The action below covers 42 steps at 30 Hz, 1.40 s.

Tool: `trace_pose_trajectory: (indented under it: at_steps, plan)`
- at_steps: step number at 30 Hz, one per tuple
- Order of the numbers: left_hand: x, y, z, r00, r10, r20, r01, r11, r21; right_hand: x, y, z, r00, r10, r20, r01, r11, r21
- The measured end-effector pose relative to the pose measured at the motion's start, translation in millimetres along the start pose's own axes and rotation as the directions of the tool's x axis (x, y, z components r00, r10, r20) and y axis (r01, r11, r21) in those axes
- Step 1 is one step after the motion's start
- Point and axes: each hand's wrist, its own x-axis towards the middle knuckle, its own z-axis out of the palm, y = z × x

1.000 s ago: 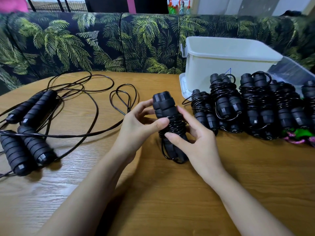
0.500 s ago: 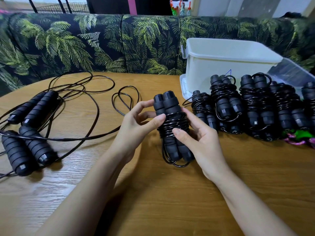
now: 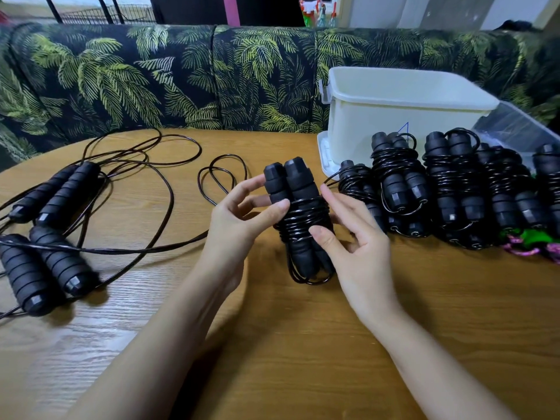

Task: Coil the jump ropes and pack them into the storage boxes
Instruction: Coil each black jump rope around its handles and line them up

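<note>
A coiled black jump rope (image 3: 298,207), two foam handles wrapped in cord, stands upright over the table's middle. My left hand (image 3: 239,221) grips it from the left, thumb pressed on the coils. My right hand (image 3: 356,242) holds it from the right, thumb on the lower coils and fingers behind. Several coiled ropes (image 3: 448,189) lie in a row to the right. Uncoiled ropes (image 3: 45,231) with loose cord sprawl at the left. A white storage box (image 3: 400,116) stands behind the row.
A clear plastic lid or box (image 3: 521,128) sits at the far right behind the row. Something green and pink (image 3: 527,244) lies under the rightmost ropes. A palm-print sofa (image 3: 181,77) runs behind the round wooden table (image 3: 303,359).
The bundle has turned so both handle tops face me, and it has risen slightly. My right hand's grip has shifted from the lower part to the coils' right side.
</note>
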Motion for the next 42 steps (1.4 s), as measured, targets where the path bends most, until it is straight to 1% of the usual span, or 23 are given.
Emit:
trace_pose_trajectory:
  at_steps: [2,4,5,7,8,10,11,12,14,17,19,20,24,27,29,31,34,36,38,42]
  plan:
    - [-2,0,3,1.0,0.014,-0.022,-0.014,1.0,-0.001,-2,2,3,0.996,-0.075,-0.046,0.072,0.995,-0.071]
    - [-3,0,5,0.999,0.027,-0.044,-0.027,1.0,-0.001,-4,3,6,0.987,-0.151,-0.054,0.137,0.97,-0.201]
    - [-4,0,5,0.998,0.031,-0.055,-0.031,1.0,-0.001,-5,3,8,0.983,-0.182,-0.038,0.165,0.949,-0.27]
    - [-5,1,6,0.996,0.035,-0.077,-0.036,0.999,-0.001,-8,1,12,0.981,-0.193,0.028,0.19,0.909,-0.371]
    - [-5,1,7,0.996,0.036,-0.087,-0.036,0.999,-0.003,-10,0,14,0.979,-0.192,0.063,0.2,0.872,-0.447]
    - [-6,0,7,0.994,0.042,-0.1,-0.042,0.999,-0.004,-12,-2,20,0.971,-0.206,0.12,0.233,0.715,-0.659]
    - [-7,-1,8,0.994,0.049,-0.1,-0.049,0.999,0.0,-12,-4,22,0.969,-0.209,0.133,0.238,0.634,-0.736]
    - [-7,-1,8,0.994,0.057,-0.097,-0.056,0.998,0.006,-11,-6,23,0.969,-0.208,0.134,0.232,0.573,-0.786]
    - [-8,-1,10,0.994,0.076,-0.08,-0.074,0.997,0.024,-11,-8,24,0.972,-0.208,0.114,0.208,0.514,-0.832]
    - [-10,2,13,0.994,0.102,-0.035,-0.101,0.994,0.04,-10,-6,22,0.978,-0.193,0.074,0.163,0.505,-0.848]
    - [-10,2,14,0.993,0.114,0.003,-0.115,0.992,0.046,-9,-4,20,0.985,-0.163,0.048,0.131,0.547,-0.827]
    - [-9,1,14,0.992,0.124,0.017,-0.124,0.99,0.062,-9,-4,19,0.989,-0.139,0.043,0.116,0.584,-0.804]
    - [-7,-1,13,0.982,0.183,0.049,-0.189,0.967,0.171,-7,-5,11,0.993,0.086,0.077,-0.019,0.782,-0.622]
    - [-7,-2,13,0.973,0.219,0.078,-0.231,0.944,0.234,-4,-6,8,0.993,0.113,0.037,-0.083,0.878,-0.471]
    - [-7,-4,13,0.966,0.241,0.092,-0.257,0.93,0.262,-4,-5,8,0.992,0.124,0.014,-0.108,0.909,-0.403]
    - [-6,-4,11,0.966,0.241,0.088,-0.256,0.935,0.247,-4,-3,8,0.989,0.146,0.0,-0.138,0.938,-0.317]
    - [-5,1,9,0.976,0.205,0.068,-0.213,0.964,0.159,-4,-2,8,0.981,0.196,0.012,-0.193,0.974,-0.119]
    - [-4,4,6,0.985,0.163,0.06,-0.168,0.982,0.084,-3,-2,9,0.979,0.2,0.025,-0.199,0.979,-0.049]
    - [-2,5,3,0.991,0.119,0.064,-0.121,0.992,0.042,-1,-2,9,0.979,0.199,0.053,-0.199,0.98,-0.002]
    - [4,1,-5,0.995,0.006,0.098,-0.011,0.999,0.044,2,-5,3,0.964,0.202,0.174,-0.219,0.972,0.084]
